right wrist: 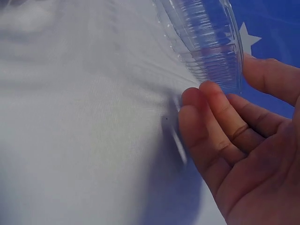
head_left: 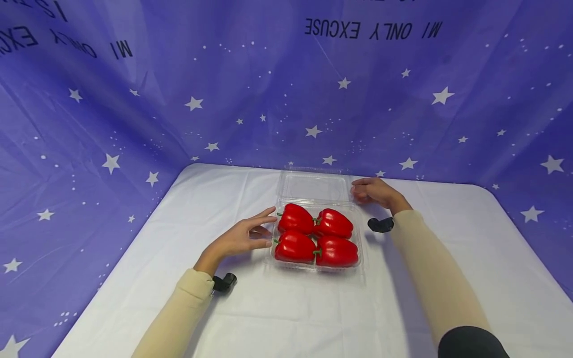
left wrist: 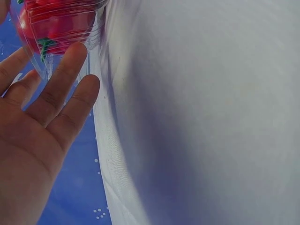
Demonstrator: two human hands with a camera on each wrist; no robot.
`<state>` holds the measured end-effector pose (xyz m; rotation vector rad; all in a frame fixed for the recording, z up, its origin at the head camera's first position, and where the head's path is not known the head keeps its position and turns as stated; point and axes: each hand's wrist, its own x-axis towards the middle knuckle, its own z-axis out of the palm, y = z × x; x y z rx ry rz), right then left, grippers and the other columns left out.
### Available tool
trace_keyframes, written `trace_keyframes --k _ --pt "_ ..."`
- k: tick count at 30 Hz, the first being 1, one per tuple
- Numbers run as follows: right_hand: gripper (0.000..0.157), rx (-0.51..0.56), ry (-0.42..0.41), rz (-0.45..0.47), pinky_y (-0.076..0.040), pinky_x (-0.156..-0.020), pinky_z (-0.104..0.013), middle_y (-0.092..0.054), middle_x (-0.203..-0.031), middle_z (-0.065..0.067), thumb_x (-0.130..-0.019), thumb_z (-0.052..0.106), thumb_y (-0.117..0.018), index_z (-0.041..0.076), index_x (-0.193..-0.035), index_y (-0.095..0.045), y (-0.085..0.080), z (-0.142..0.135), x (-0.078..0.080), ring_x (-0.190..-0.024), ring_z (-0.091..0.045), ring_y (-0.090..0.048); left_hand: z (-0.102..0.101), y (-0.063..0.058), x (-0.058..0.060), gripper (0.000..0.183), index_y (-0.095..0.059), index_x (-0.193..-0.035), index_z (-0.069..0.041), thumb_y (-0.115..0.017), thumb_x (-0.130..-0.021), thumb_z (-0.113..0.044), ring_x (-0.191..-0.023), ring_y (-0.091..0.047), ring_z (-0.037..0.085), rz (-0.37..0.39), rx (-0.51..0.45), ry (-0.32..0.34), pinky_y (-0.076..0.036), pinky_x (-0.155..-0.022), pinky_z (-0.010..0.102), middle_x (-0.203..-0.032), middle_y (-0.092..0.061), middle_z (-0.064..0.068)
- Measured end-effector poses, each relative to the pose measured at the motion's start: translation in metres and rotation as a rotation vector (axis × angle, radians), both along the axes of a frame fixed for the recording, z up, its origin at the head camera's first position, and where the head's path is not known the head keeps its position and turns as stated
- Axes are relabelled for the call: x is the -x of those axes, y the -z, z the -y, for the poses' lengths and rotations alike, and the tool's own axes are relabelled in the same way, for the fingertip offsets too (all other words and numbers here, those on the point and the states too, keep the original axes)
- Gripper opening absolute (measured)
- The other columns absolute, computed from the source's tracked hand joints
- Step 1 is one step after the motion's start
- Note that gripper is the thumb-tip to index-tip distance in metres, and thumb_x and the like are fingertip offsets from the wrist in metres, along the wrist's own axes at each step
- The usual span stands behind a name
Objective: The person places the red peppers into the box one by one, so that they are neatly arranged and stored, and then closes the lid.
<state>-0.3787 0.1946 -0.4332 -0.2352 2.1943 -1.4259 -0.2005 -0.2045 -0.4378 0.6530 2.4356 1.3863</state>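
Note:
Several red bell peppers (head_left: 295, 219) with green stems sit in a clear plastic clamshell box (head_left: 360, 261). Its lid (head_left: 315, 186) is folded back, away from the person. My left hand (head_left: 243, 236) is at the box's left side, fingers spread and fairly straight, fingertips close to the wall. The left wrist view has this hand (left wrist: 42, 122) beside the box and a pepper (left wrist: 61, 23); contact is unclear. At the lid's right edge is my right hand (head_left: 373, 193). In the right wrist view its thumb and relaxed fingers (right wrist: 194, 126) lie around the lid's corner (right wrist: 218, 61), without a clear pinch.
A white cloth (head_left: 277, 318) covers the table under the box. Purple-blue fabric (head_left: 268, 99) with white stars and lettering hangs behind and at both sides. Small black wrist cameras (head_left: 225, 282) stick out from both wrists.

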Motion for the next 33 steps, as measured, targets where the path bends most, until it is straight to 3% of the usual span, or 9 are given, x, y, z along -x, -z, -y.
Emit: trace_keyframes --k 8,19,26,33 --pt "0.057 0.036 0.014 0.017 -0.059 -0.088 -0.023 -0.061 -0.114 -0.009 -0.1 0.014 -0.056 -0.008 -0.148 -0.035 0.002 -0.001 -0.001 -0.089 -0.006 -0.064 -0.001 0.003 0.001 0.081 -0.028 -0.158 -0.014 -0.072 -0.09 -0.013 -0.116 -0.065 0.031 0.013 -0.022 0.002 -0.051 -0.107 0.046 -0.159 -0.04 0.011" --pt "0.056 0.057 0.035 0.018 -0.06 -0.086 -0.021 -0.058 -0.114 -0.006 -0.1 0.013 -0.056 -0.009 -0.148 -0.036 0.002 0.003 0.001 -0.091 -0.007 -0.063 0.0 0.003 0.001 0.082 -0.026 -0.158 -0.015 -0.072 -0.09 -0.013 -0.116 -0.065 0.03 0.006 -0.017 -0.001 -0.052 -0.107 0.045 -0.157 -0.042 0.012" --pt "0.058 0.06 0.057 0.006 -0.059 -0.094 -0.026 -0.048 -0.134 -0.017 -0.101 0.014 -0.054 -0.005 -0.151 -0.031 -0.005 0.003 -0.001 -0.098 -0.009 -0.061 0.0 0.001 0.0 0.081 -0.028 -0.158 -0.013 -0.072 -0.089 -0.012 -0.117 -0.065 0.031 0.014 -0.017 -0.005 -0.05 -0.108 0.046 -0.159 -0.039 0.01" --pt "0.063 0.196 0.121 -0.024 -0.058 -0.085 -0.024 -0.053 -0.11 -0.002 -0.098 -0.001 -0.051 -0.002 -0.154 -0.023 -0.016 0.008 -0.007 -0.09 -0.007 -0.059 0.0 -0.001 -0.001 0.079 -0.03 -0.156 -0.009 -0.072 -0.089 -0.013 -0.117 -0.064 0.032 0.007 -0.026 0.001 -0.05 -0.107 0.047 -0.162 -0.034 0.01"
